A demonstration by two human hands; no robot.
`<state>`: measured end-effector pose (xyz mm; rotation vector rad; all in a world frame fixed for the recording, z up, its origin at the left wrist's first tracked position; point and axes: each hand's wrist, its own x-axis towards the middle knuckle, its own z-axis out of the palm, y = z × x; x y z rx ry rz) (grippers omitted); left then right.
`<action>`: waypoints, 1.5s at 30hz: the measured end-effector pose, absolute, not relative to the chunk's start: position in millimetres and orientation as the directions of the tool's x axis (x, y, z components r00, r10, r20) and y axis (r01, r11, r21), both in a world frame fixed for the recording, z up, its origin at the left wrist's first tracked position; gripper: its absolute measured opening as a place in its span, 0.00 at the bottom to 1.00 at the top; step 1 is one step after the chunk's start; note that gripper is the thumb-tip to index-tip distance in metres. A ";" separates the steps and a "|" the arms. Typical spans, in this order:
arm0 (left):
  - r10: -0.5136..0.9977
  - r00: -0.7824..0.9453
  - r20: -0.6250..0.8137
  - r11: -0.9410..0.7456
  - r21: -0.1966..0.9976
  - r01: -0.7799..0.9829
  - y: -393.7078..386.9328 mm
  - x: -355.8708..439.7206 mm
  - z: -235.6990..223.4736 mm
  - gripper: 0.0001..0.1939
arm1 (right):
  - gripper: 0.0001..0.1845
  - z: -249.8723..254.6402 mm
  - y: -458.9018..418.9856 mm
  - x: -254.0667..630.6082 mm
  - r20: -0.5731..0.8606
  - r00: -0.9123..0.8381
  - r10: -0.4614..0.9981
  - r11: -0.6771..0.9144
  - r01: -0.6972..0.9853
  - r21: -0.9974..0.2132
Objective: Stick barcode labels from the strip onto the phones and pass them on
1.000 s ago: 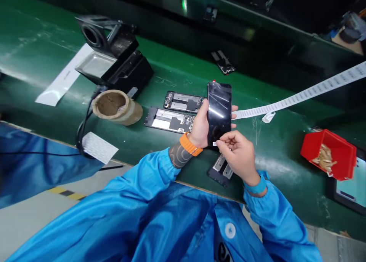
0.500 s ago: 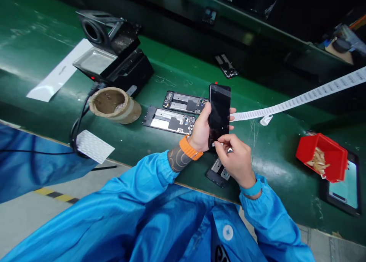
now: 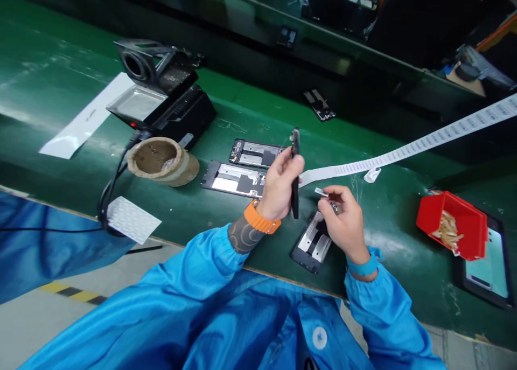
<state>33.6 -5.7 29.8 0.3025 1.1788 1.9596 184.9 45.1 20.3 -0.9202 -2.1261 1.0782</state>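
My left hand is closed around a black smartphone, which is turned edge-on so that its screen does not show. Between the thumb and fingertips of my right hand is a small white label. Just below that hand an opened phone frame lies on the green bench, partly covered by the fingers. Left of my left hand lie two more opened phone frames, the nearer one and the farther one, their right ends hidden behind the hand.
A printed label strip stretches to the right edge. On the right, a red bin with tan pieces sits partly over a tablet. Left stand a clay-coloured pot and a black device with a cable. Another phone frame lies behind.
My left hand has turned the phone from screen-up to edge-on. My right hand has moved away from its lower end, slightly right, with the white label now visible in its fingers.
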 end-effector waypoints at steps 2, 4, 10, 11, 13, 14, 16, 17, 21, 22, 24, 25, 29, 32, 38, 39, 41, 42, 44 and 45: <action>0.747 -0.650 -0.139 -0.181 0.898 -0.400 -6.9 37.0 25.6 0.31 | 0.21 19.6 40.6 183.4 0.165 -0.649 0.742 0.387 0.214 -0.897; 0.810 -0.570 -0.137 -0.089 0.932 -0.350 -8.8 40.5 20.8 0.35 | 0.23 18.1 37.1 181.7 0.135 -0.675 0.725 0.369 0.216 -0.904; 0.836 -0.518 -0.184 -0.056 0.909 -0.413 -8.6 43.0 20.4 0.28 | 0.17 14.1 40.1 181.3 0.075 -0.624 0.778 0.197 0.129 -0.972; 0.830 -0.518 -0.207 -0.073 0.880 -0.468 -7.5 42.0 22.9 0.25 | 0.18 14.5 40.9 181.6 0.078 -0.610 0.789 0.183 0.112 -0.977; 0.829 -0.483 -0.284 -0.088 0.786 -0.612 -5.6 38.1 27.9 0.21 | 0.18 16.7 41.6 182.4 0.094 -0.590 0.802 0.181 0.091 -0.979; 0.839 -0.436 -0.326 -0.077 0.722 -0.688 -5.0 35.2 30.1 0.21 | 0.18 18.4 41.5 182.8 0.103 -0.582 0.807 0.183 0.081 -0.980; 0.880 -0.296 -0.372 -0.023 0.590 -0.807 -4.5 28.0 33.0 0.28 | 0.16 22.5 40.2 183.3 0.119 -0.557 0.822 0.189 0.069 -0.980; 0.904 -0.225 -0.364 0.003 0.531 -0.847 -4.7 24.4 33.9 0.32 | 0.14 24.7 38.7 183.3 0.125 -0.537 0.834 0.190 0.068 -0.979; 0.954 -0.107 -0.280 0.001 0.361 -0.933 -6.0 17.4 35.9 0.40 | 0.10 31.8 23.8 181.0 0.100 -0.548 0.831 0.149 0.045 -0.988; 0.957 -0.098 -0.271 -0.006 0.323 -0.946 -6.1 18.1 36.3 0.41 | 0.09 32.6 18.2 180.2 0.087 -0.585 0.807 0.135 0.040 -0.990; 0.963 -0.074 -0.261 -0.004 0.261 -0.965 -5.6 21.0 36.9 0.42 | 0.06 32.8 7.1 178.9 0.074 -0.662 0.746 0.146 0.054 -0.988; 0.964 -0.065 -0.256 -0.001 0.243 -0.970 -5.2 22.7 37.1 0.43 | 0.05 32.3 2.8 178.4 0.075 -0.691 0.719 0.169 0.069 -0.983; 0.963 -0.085 -0.256 -0.017 0.256 -0.966 -3.5 26.3 37.0 0.43 | 0.04 28.7 -2.9 178.0 0.083 -0.729 0.679 0.258 0.132 -0.957; 0.954 -0.115 -0.278 -0.030 0.294 -0.955 -2.6 25.6 37.0 0.42 | 0.05 27.8 -1.1 178.0 0.088 -0.733 0.675 0.297 0.160 -0.941; 0.950 -0.168 -0.263 -0.072 0.341 -0.937 -2.3 24.6 36.8 0.40 | 0.06 31.9 -3.5 174.9 0.139 -0.729 0.671 0.394 0.191 -0.899; 0.949 -0.179 -0.259 -0.082 0.347 -0.934 -2.3 24.6 36.5 0.39 | 0.06 32.9 -4.2 174.2 0.162 -0.725 0.669 0.428 0.198 -0.882; 0.946 -0.197 -0.257 -0.100 0.347 -0.932 -2.5 24.7 35.9 0.38 | 0.06 34.7 -5.4 173.0 0.210 -0.715 0.667 0.494 0.213 -0.843; 0.944 -0.204 -0.258 -0.108 0.342 -0.934 -2.6 24.7 35.7 0.38 | 0.06 35.4 -5.9 172.6 0.227 -0.711 0.666 0.517 0.220 -0.827; 0.940 -0.216 -0.263 -0.125 0.323 -0.938 -2.8 24.7 35.7 0.38 | 0.06 36.2 -6.5 172.0 0.238 -0.708 0.665 0.536 0.231 -0.812; 0.938 -0.221 -0.266 -0.134 0.312 -0.941 -2.9 24.7 35.9 0.38 | 0.06 36.4 -6.7 171.8 0.238 -0.707 0.666 0.537 0.233 -0.811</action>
